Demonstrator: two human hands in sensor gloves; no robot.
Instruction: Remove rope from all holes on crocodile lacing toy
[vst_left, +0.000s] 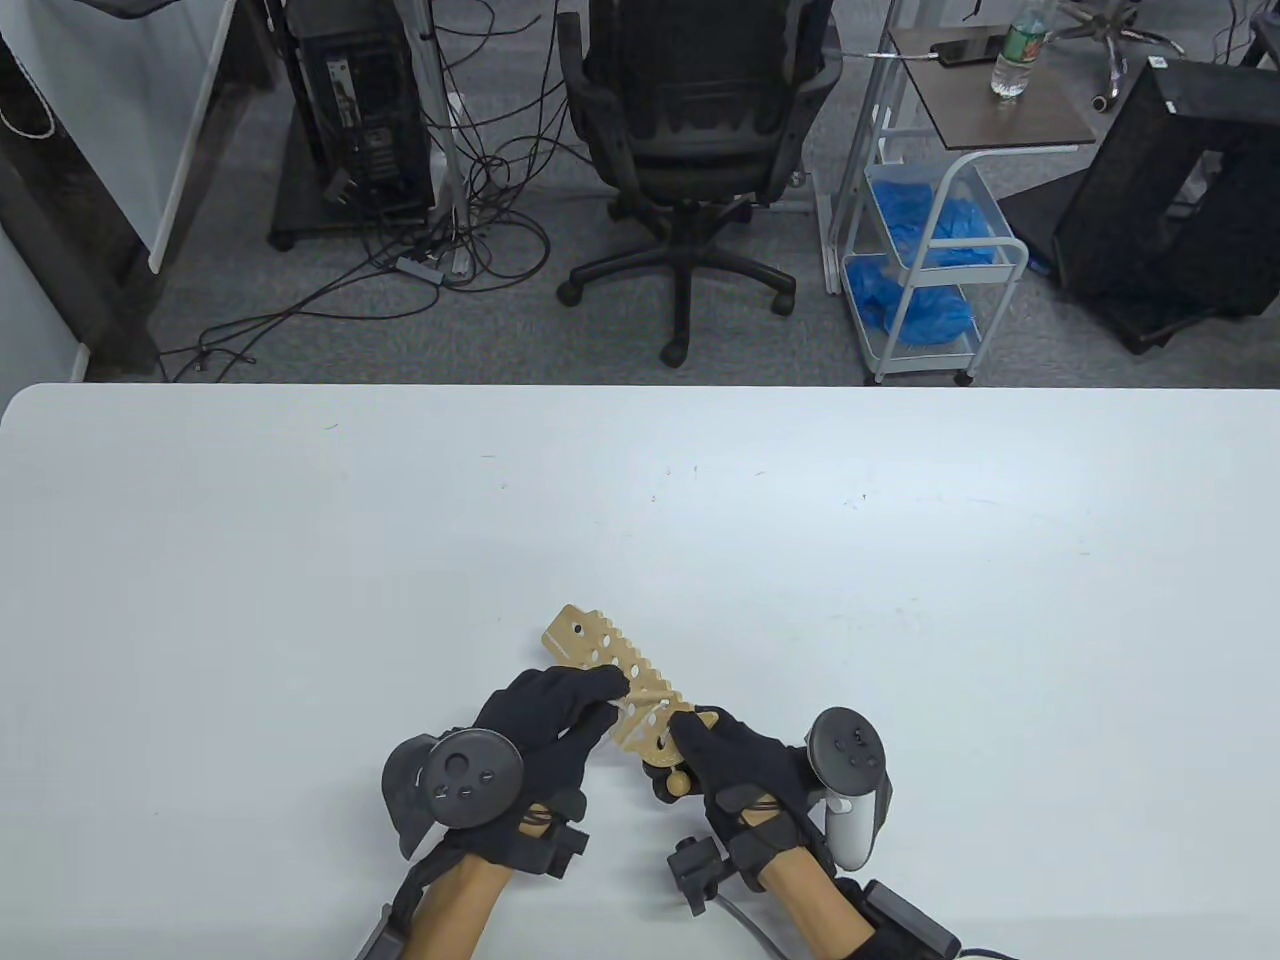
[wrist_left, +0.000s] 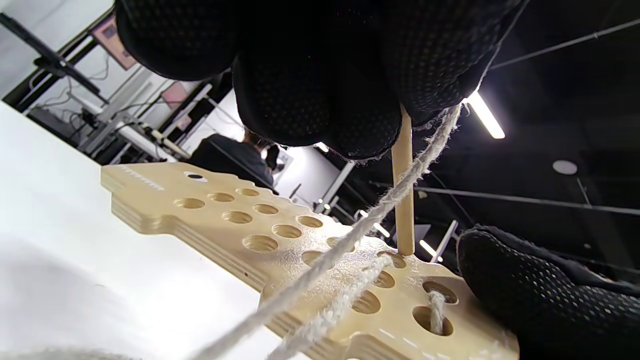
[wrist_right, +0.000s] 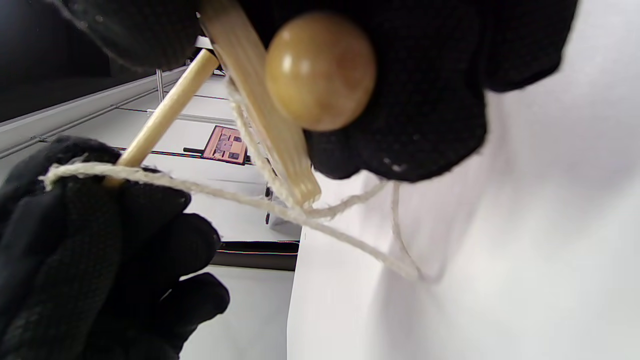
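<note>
Mid-unlacing. The crocodile lacing toy (vst_left: 625, 680) sits at lower centre of the table view, held off the white table (vst_left: 300, 560) between your two hands, snout end pointing to the upper left.

Your left hand (vst_left: 545, 720) pinches the wooden needle (wrist_left: 403, 200) at the top of the left wrist view; the needle's tip is seated in a hole near the lower right of the board. The rope (wrist_left: 320, 265) runs down from the same pinch across the board toward the bottom edge of that frame. Your right hand (vst_left: 745, 770) grips the tail end of the toy, fingers wrapped round the board edge with the wooden ball (wrist_right: 320, 70) showing just beside them at top centre of the right wrist view. So both hands are clamped on something: left on needle plus rope, right on the toy.

Judgement: the needle is passing through one of the tail-end holes, and at least one more hole at lower right of the left wrist view carries rope. Most holes toward the snout look empty. Can't tell how many laced holes remain under your right fingers.

Next move calls for drawing the needle fully clear along the hole axis, then taking up the slack loop lying on the table at lower right of the right wrist view. Hold the board steady with your right hand; frayed rope may snag on hole edges.
</note>
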